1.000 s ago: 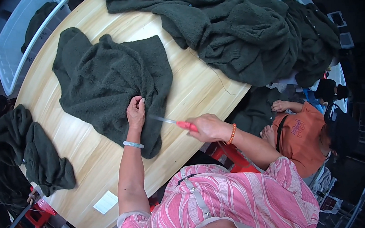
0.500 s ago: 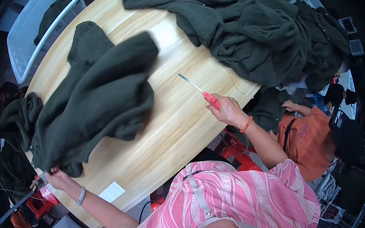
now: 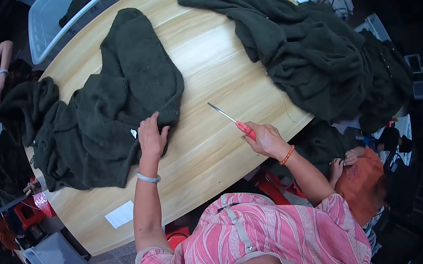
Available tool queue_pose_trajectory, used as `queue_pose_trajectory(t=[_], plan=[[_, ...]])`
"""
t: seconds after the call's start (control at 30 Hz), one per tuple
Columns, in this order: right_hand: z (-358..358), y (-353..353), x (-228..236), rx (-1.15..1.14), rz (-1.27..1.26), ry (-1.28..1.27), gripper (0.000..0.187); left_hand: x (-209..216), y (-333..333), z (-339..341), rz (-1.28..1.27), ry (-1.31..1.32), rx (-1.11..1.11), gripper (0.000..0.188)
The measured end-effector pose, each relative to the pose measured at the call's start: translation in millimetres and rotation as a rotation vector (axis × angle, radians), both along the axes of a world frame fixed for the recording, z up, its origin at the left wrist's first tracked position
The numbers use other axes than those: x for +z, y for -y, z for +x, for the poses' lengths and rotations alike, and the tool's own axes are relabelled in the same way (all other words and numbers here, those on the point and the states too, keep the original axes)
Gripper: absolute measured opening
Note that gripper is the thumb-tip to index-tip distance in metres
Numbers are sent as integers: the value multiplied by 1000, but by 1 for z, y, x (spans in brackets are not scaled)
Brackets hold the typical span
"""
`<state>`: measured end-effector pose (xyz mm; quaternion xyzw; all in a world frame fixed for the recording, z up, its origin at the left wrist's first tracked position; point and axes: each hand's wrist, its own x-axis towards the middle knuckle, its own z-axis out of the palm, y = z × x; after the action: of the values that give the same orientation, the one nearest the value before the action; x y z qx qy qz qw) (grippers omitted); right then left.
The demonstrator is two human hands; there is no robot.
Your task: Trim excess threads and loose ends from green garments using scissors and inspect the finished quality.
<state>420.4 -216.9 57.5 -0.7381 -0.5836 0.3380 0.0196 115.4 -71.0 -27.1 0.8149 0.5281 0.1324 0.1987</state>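
My left hand (image 3: 151, 137) lies on the right edge of a dark green knitted garment (image 3: 103, 128), its fingers stretched out over the cloth. A small white label (image 3: 134, 134) shows on the garment beside that hand. The garment is spread in folds over the left half of the wooden table (image 3: 214, 157). My right hand (image 3: 268, 140) is closed round a slim tool with a red handle and a thin metal blade (image 3: 224, 113). Its tip points up and left, above bare wood. The fingers hide part of the handle, so its exact kind cannot be told.
More dark green garments (image 3: 311, 54) lie heaped at the far right. A paper slip (image 3: 120, 215) rests near the table's front left. A clear bin (image 3: 49, 33) stands beyond the far left edge. One person (image 3: 2, 76) is at the left, another in orange (image 3: 361, 183) at the right.
The garment, lifted and swinging before, now lies on the table. My left hand has moved from its near left corner to its right edge. The right hand still holds the tool.
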Motion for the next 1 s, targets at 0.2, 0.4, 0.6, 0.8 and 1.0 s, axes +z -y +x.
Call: queue_pose_trajectory(t=[0.2,0.4,0.6,0.8,1.0], plan=[[7,12,-3,-19,-24,-31,30,-11,33,1,-935,988,320,14],[6,12,-11,-20,-30,-33,30,76,-11,-24,-189,1059,471,26],[11,10,-14,-21,-5,-60,30,136,9,-102,-196,1877,743,56],[3,-2,-14,28,-36,-43,32,2,178,-71,-926,1435,1053,47],[-2,-12,-9,122,17,-25,29,-43,173,-81,-649,659,680,28]])
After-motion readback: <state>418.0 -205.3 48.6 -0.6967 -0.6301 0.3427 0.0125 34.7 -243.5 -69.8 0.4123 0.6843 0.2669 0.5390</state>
